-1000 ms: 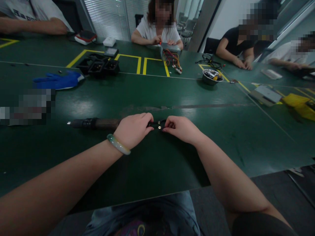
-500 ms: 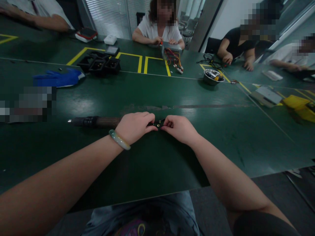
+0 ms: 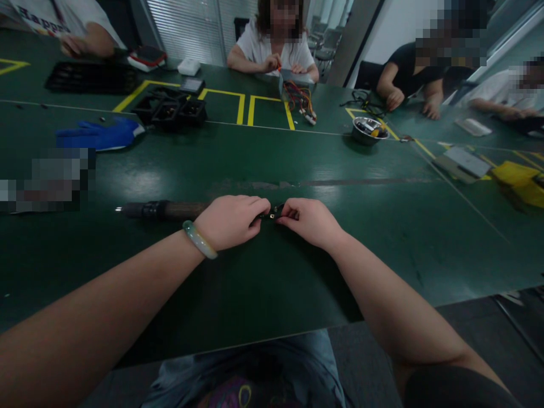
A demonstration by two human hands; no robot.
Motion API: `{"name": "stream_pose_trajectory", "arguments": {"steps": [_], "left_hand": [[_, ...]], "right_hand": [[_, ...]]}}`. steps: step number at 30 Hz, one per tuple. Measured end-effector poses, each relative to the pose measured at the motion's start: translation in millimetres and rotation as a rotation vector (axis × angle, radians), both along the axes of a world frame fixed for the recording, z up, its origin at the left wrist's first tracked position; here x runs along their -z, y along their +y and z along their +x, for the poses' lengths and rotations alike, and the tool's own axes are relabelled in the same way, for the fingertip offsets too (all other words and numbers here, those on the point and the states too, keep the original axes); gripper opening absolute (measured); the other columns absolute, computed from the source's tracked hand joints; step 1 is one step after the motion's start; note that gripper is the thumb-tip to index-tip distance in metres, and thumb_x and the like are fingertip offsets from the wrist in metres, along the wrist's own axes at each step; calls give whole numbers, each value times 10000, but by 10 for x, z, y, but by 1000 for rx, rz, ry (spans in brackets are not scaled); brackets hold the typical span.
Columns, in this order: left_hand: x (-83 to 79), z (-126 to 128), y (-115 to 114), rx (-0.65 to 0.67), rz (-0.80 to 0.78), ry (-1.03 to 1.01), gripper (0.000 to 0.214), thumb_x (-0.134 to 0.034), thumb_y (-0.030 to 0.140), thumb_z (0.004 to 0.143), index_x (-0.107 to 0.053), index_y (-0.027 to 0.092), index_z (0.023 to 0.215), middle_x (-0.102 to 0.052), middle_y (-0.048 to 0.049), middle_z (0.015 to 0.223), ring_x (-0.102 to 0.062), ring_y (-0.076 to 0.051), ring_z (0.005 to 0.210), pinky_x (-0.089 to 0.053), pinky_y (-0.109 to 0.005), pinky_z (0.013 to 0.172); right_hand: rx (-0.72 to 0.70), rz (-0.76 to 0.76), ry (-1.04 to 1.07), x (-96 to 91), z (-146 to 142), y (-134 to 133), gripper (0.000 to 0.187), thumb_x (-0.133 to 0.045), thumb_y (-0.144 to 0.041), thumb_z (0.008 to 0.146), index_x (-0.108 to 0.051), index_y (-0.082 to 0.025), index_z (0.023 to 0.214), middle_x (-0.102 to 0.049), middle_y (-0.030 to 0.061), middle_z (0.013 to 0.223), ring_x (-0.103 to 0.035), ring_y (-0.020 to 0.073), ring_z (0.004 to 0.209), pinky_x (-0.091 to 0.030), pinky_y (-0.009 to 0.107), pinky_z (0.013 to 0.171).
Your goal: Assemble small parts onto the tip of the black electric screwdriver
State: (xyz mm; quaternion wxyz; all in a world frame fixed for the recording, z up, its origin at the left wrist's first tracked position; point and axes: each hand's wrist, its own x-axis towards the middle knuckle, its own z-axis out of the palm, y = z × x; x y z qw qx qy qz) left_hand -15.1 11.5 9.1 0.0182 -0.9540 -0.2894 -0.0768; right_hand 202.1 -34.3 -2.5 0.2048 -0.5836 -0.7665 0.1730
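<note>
Between my two hands is a small dark part with brass-coloured spots point(image 3: 272, 215), too small to name more closely. My left hand point(image 3: 232, 222), with a pale green bangle point(image 3: 199, 240) at its wrist, is closed in a pinch on the part's left side. On its right side my right hand point(image 3: 312, 222) pinches it between thumb and fingers, the other fingers curled in. A dark, pen-shaped electric screwdriver point(image 3: 165, 210) lies on the green table just left of my left hand, its silver tip pointing left. My left hand hides its right end.
Beyond lie a blue glove point(image 3: 100, 135), black trays point(image 3: 170, 110), a metal bowl of small parts point(image 3: 369, 131) and a power supply with coloured wires point(image 3: 297, 93). A yellow bin point(image 3: 521, 181) stands far right. Several people sit along the far side.
My left thumb has drawn in towards the fingers, and the left wrist has shifted slightly left. My right hand stays nearly still. At the far left, a black tray has come into view before a person.
</note>
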Motion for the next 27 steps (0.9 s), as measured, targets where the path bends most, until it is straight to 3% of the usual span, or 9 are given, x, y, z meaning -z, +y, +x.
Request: {"name": "stream_pose_trajectory", "arguments": {"steps": [10,20,25,27], "left_hand": [[37,14,5,-47,-1,-61,186,-490,335,912,-589,224,1024,-677,-20,969,-644,-196,825,-464,-313,678],[88,-7,59,-34,22,-123,201,-489,318,935,-614,201,1041,-621,-58,1286,-633,-215,1075,-509,-335,840],[67,6,70,-56,39,-91,209,-500,327,926,-615,210,1055,-704,-40,998,-666,-208,865,-505,-319,713],[65,10,67,-58,49,-82,213,-492,341,930,-627,209,1029,-704,-44,982,-665,-213,861,-502,-322,704]], "right_hand": [[4,93,-49,-8,-26,-6,120,-708,-295,825,-622,-215,797,-632,-37,750,-535,104,674,-322,250,620],[69,202,-150,53,-103,62,101,-687,-268,854,-616,-201,831,-672,-3,837,-586,151,771,-331,312,761],[56,187,-127,44,-62,77,108,-694,-289,850,-626,-206,847,-671,-8,840,-589,150,782,-338,310,762],[34,172,-120,32,-49,63,114,-706,-294,841,-630,-208,846,-669,-15,834,-589,143,774,-343,308,763]]}}
